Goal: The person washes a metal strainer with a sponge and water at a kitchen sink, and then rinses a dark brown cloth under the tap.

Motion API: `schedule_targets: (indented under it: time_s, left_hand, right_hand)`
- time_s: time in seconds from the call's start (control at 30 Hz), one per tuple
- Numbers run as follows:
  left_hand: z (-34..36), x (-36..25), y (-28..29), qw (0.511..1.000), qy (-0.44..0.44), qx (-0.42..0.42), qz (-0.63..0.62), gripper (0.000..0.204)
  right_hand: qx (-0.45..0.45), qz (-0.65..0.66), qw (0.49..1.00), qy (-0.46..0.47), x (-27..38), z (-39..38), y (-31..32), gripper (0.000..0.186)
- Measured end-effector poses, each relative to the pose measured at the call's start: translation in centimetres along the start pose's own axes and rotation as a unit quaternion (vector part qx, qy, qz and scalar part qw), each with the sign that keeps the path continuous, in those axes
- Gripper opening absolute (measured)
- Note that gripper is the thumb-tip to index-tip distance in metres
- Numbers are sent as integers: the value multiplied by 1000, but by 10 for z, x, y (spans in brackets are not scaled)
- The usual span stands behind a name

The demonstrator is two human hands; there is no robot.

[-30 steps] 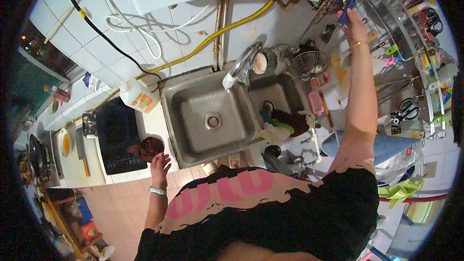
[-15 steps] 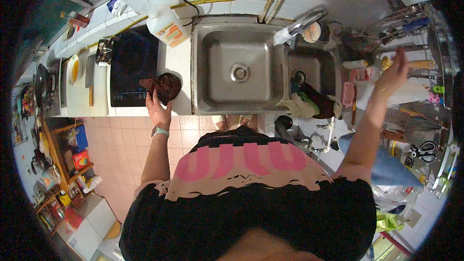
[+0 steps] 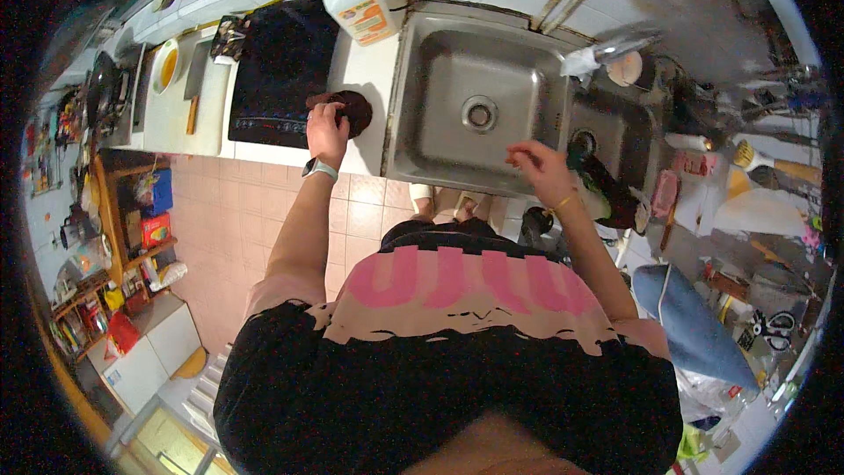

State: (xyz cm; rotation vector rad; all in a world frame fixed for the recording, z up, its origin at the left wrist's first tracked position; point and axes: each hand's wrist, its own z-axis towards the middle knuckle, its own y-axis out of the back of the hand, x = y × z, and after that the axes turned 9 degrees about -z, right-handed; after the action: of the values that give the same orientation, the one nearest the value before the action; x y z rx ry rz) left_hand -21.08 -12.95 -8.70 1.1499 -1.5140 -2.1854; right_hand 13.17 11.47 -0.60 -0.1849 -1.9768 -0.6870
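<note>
A crumpled dark brown cloth (image 3: 359, 113) lies at the right edge of the black cooktop (image 3: 286, 70), partly on the white counter. My left hand (image 3: 326, 134) grips its left side with bent fingers; part of the cloth is hidden under them. Over the front edge of the large steel sink (image 3: 440, 62) hangs my right hand (image 3: 543, 174), with nothing visible in it and its fingers loosely bent and apart. Dark and pale rags (image 3: 611, 198) drape over the front of the small sink basin, to the right of that hand.
A white jug (image 3: 359, 9) stands behind the cooktop's right side. Left of the cooktop are a cleaver (image 3: 192, 110) with a wooden handle and a bowl (image 3: 165, 66) of yellow contents. A faucet (image 3: 607, 54) reaches over the sinks. Utensils, including a brush (image 3: 774, 163), crowd the right.
My right hand has come from the utensils at far right to the sink's front edge. My left hand's fingers have closed on the brown cloth. The whole view has shifted.
</note>
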Motion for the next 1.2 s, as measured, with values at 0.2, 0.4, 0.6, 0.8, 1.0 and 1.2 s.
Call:
schedule_targets:
  time_s: [0.2, 0.4, 0.6, 0.8, 1.0, 1.2]
  left_hand:
    - [-4, -119, 7, 942, -13, -34, -332, 13]
    - [-28, -223, 3, 877, -108, 168, -438, 16]
    - [-20, -223, -38, 784, 30, 195, -588, 24]
    - [-4, -232, -65, 786, -1, 155, -599, 26]
    - [-11, -215, -65, 909, -35, 191, -369, 40]
    - [-31, -100, -5, 965, 181, 40, -186, 69]
  right_hand:
    - [-9, 28, 999, 17, -13, 5, -17, 38]
    - [-49, 86, 993, 71, -2, 11, -33, 68]
    - [-77, -4, 997, -18, -51, 27, -6, 51]
    - [-305, -271, 907, 106, -63, 91, 52, 55]
    - [-221, -391, 891, 70, -89, 132, 83, 53]
    - [-173, -332, 919, 124, -96, 111, 91, 38]
